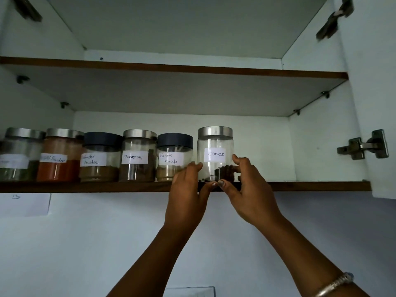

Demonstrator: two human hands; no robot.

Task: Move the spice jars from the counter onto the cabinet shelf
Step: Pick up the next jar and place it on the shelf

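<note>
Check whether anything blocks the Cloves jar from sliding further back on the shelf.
Nothing visible. The clear glass steel-lidded Cloves jar is at the front edge of the brown-edged cabinet shelf, gripped by the left hand and right hand. Nothing shows behind it; the black-lidded Garam Masala jar stands close beside it.

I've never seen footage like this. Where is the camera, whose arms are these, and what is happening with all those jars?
There is no machine here. These are a person's two bare arms, filmed by one wide-angle camera worn on their head, which looks up into an open white wall cabinet. The left hand and the right hand both hold a clear glass jar with a steel lid, labelled Cloves. Their grip is round its lower part, at the front edge of the brown-edged lower shelf. To its left, five more labelled glass jars stand in a row on that shelf, among them the black-lidded Garam Masala jar and the steel-lidded Cinnamon jar.
</note>
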